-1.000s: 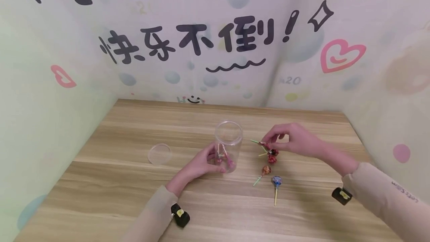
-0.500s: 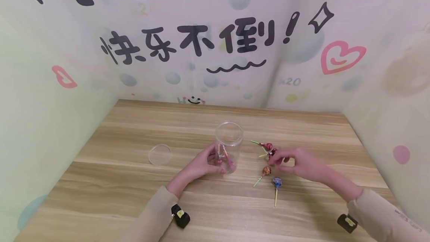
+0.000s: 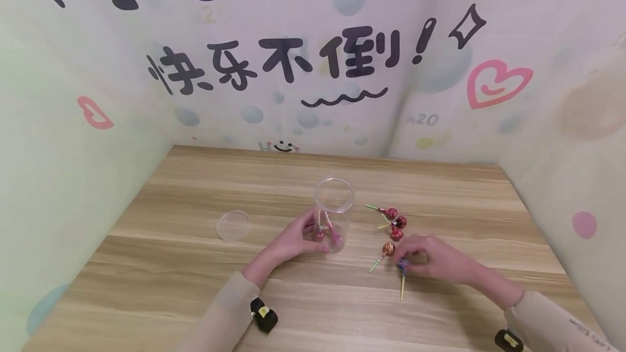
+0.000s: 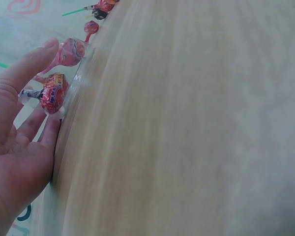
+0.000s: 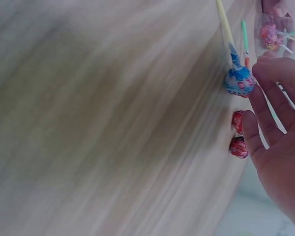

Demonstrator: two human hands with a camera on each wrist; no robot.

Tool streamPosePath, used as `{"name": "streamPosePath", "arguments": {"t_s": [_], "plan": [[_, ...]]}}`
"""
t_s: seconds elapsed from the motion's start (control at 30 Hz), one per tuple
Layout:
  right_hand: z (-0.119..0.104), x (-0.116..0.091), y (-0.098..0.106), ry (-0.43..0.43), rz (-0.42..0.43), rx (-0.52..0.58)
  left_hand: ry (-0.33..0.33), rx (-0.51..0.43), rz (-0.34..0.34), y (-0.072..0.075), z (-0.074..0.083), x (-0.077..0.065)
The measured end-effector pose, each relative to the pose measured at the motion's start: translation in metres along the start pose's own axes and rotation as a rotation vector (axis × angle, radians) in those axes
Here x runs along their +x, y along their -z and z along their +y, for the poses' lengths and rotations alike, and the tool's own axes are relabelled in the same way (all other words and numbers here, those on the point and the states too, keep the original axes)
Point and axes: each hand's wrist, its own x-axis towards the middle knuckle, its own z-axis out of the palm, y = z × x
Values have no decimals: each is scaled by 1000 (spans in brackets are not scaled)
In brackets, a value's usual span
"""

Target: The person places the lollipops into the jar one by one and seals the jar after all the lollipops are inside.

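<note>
My left hand [image 3: 295, 240] grips the lower side of a clear plastic jar [image 3: 335, 200], which stands upright without a lid. Several wrapped lollipops [image 4: 53, 96] lie at the jar's bottom, their sticks pointing up. My right hand [image 3: 437, 259] is at a blue-wrapped lollipop [image 5: 240, 81] on the table, its fingertips beside the candy head and the fingers loosely bent. The pale yellow stick points toward me. Just left of those fingers lies an orange-wrapped lollipop [image 3: 388, 248] with a green stick. Farther back, several red-wrapped lollipops [image 3: 397, 233] lie close together.
A round clear lid [image 3: 233, 225] lies flat on the wooden table [image 3: 195, 189], left of the jar. Printed walls [image 3: 274, 118] enclose the table's back and sides. Small black devices [image 3: 264, 314] are worn on both wrists.
My right hand has moved from the red lollipops at the back toward me, past the orange one, to the blue lollipop. The left hand and jar have stayed in place.
</note>
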Motion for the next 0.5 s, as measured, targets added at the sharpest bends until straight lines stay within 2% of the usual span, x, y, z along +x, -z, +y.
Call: {"name": "streamPosePath", "arguments": {"t_s": [0.2,0.5], "plan": [[2,-3,-4,-8,-6,-13,-2,3,4,0,0,0],[11,-7,-7,31,14,-82,7,7,12,0,-1,1]]}}
